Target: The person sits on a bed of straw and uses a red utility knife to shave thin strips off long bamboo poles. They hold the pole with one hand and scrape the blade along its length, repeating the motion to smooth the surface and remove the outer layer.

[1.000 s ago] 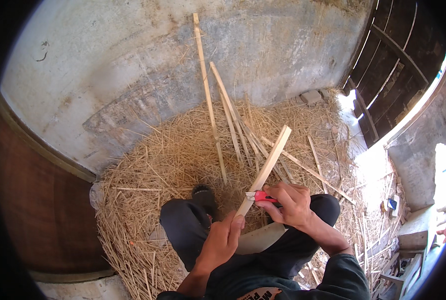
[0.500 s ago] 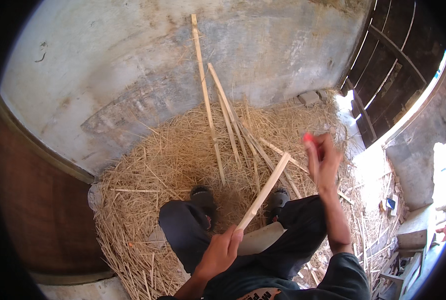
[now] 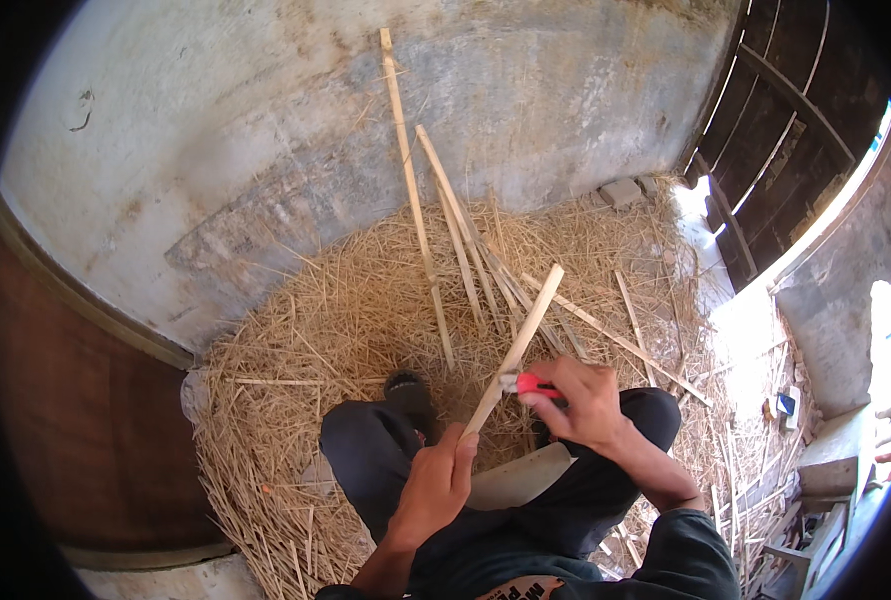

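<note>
My left hand (image 3: 436,485) is closed around the lower end of a pale bamboo strip (image 3: 528,335), which slants up and away to the right over my knees. Closed in my right hand (image 3: 588,402) is a red-handled cutter knife (image 3: 536,385). Its short greyish head meets the right edge of the strip, a little above my left hand. The blade itself is too small to make out clearly. Beneath both hands, a pale curved sheet (image 3: 526,478) lies across my lap.
Several long bamboo strips (image 3: 416,200) lean on the stained wall (image 3: 266,130) or lie across the straw-like shavings (image 3: 296,350). A brown panel (image 3: 96,400) stands at left, and a dark slatted door (image 3: 796,120) at right. Brick pieces (image 3: 621,192) sit by the wall.
My right hand has come down and left with the knife, from beside the strip's upper end to its edge. The strip has shifted slightly left and up.
</note>
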`<state>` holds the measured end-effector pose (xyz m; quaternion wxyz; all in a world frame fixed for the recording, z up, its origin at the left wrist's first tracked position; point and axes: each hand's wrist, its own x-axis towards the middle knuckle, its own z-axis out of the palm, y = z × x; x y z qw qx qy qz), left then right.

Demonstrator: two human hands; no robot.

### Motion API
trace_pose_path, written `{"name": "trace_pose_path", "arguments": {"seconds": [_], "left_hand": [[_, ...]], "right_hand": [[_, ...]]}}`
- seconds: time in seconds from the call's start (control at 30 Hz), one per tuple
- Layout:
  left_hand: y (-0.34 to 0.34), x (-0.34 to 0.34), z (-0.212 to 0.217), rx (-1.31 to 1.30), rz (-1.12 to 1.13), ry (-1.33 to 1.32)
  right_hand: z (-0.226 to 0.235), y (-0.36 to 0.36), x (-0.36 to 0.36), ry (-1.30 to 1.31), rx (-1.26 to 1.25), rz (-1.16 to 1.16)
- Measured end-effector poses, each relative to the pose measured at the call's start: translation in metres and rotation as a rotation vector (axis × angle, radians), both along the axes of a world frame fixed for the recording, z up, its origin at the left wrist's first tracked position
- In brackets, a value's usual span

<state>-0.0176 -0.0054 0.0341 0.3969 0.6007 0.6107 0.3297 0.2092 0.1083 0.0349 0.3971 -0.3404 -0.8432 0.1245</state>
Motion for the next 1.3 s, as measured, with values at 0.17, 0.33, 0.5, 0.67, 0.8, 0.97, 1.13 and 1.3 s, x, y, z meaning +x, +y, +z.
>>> {"name": "trace_pose_path", "arguments": {"seconds": [0.17, 0.33, 0.5, 0.67, 0.8, 0.97, 1.13, 1.3], "left_hand": [[0.003, 0.009, 0.007, 0.047, 0.008, 0.014], [0.001, 0.012, 0.002, 0.093, 0.041, 0.048], [0.000, 0.010, 0.006, 0.087, 0.033, 0.039], [-0.002, 0.009, 0.011, 0.069, 0.020, 0.021], [-0.003, 0.008, 0.013, 0.068, 0.020, 0.014], [-0.007, 0.006, 0.014, 0.031, 0.020, 0.006], [-0.014, 0.004, 0.008, 0.034, 0.024, 0.010], [-0.045, 0.000, -0.007, -0.140, -0.027, 0.001]], "right_hand": [[0.003, -0.007, -0.007, -0.044, 0.101, -0.014], [0.002, -0.003, -0.006, -0.074, 0.162, -0.020], [0.006, -0.002, -0.006, -0.073, 0.217, -0.030], [0.009, -0.001, -0.006, -0.085, 0.279, -0.051], [0.011, -0.001, -0.005, -0.098, 0.304, -0.059], [0.015, 0.000, -0.004, -0.104, 0.319, -0.057], [0.006, 0.007, 0.002, -0.095, 0.286, -0.059], [0.038, 0.069, 0.062, 0.288, 0.027, -0.656]]}}
